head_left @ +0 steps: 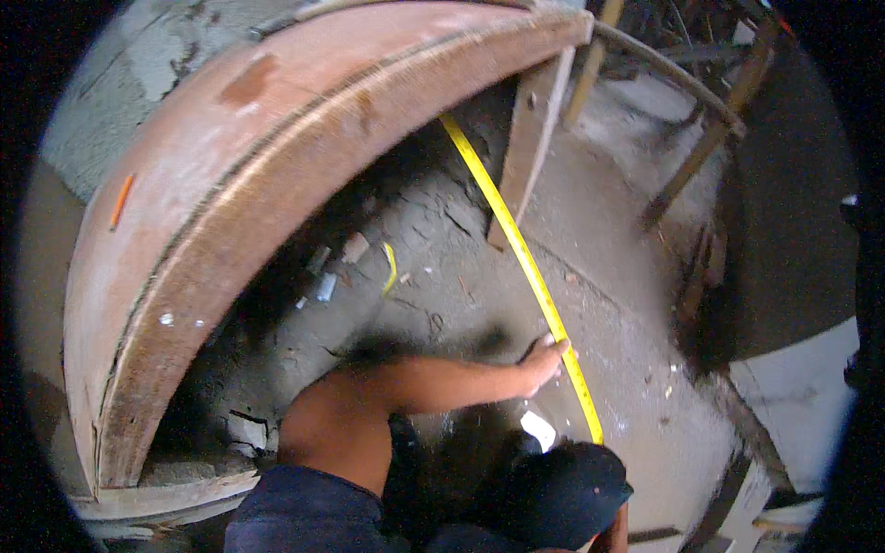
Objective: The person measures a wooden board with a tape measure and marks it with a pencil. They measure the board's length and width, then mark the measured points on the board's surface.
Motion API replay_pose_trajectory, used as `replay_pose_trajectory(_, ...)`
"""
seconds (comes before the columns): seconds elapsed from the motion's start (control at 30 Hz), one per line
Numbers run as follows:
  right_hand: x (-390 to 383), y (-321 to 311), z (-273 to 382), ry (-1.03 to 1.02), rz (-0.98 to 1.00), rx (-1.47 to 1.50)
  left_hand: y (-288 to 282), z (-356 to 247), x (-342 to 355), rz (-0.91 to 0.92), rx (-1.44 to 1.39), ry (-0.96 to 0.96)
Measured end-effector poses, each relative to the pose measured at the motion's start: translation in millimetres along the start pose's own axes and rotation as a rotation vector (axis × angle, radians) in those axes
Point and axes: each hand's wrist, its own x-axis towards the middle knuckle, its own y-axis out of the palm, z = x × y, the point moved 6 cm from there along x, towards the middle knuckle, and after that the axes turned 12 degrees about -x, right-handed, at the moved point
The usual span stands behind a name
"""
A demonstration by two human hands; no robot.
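Note:
My left hand (544, 364) reaches across from the lower left, below a dark sleeve. Its thumb and fingers are closed on the edge of a yellow tape measure blade (513, 230). The blade stretches from beneath a curved wooden form (249, 207), past a short wooden post (535, 138), down toward the lower middle. There its near end passes behind a black rounded, cloth-like shape (562, 498). A strip of skin (620, 530) shows beside that shape; my right hand's fingers are hidden.
An orange stick (121, 202) lies on the form's pinkish curved top. Rubble and a yellow scrap (390, 269) litter the dusty floor (627, 369) under the arch. Wooden poles (710, 138) lean at the upper right. A small bright white object (537, 430) lies below my left hand.

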Motion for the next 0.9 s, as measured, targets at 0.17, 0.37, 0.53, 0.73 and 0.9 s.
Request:
replay_pose_trajectory(0.17,-14,-11,29,0.005,-0.026,-0.052,-2,-3,1,0.022,-0.019,0.024)
replay_pose_trajectory(0.37,-27,-20,45,0.041,-0.018,-0.062,1,-1,-1,0.034,-0.024,0.023)
replay_pose_trajectory(0.53,-16,-19,30,-0.137,-0.117,-0.050,-2,1,1,0.080,-0.009,0.035)
replay_pose_trajectory(0.73,-13,-28,15,-0.152,-0.173,-0.212,-4,7,5,0.079,-0.061,-0.003)
replay_pose_trajectory(0.9,-23,-39,32,-0.162,-0.200,-0.277,-4,8,5,0.098,-0.068,-0.005)
